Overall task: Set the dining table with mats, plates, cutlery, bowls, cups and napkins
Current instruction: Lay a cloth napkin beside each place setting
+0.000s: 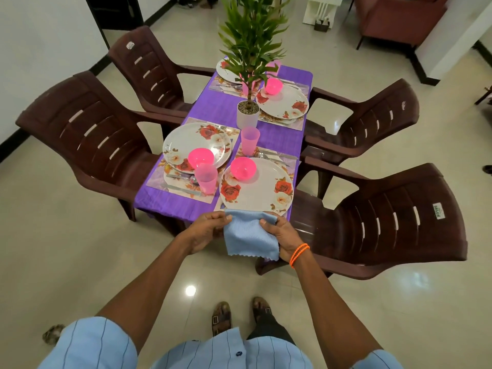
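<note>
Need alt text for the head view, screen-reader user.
Both hands, left hand and right hand, hold a light blue napkin at the near end of a purple-clothed table set with floral plates, pink bowls and cups, around a potted plant.

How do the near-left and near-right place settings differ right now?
The near-left plate has its pink cup at its near edge; the near-right plate has its cup beyond it. The left cutlery lies nearer than its plate, the right cutlery beyond. Both carry pink bowls.
</note>
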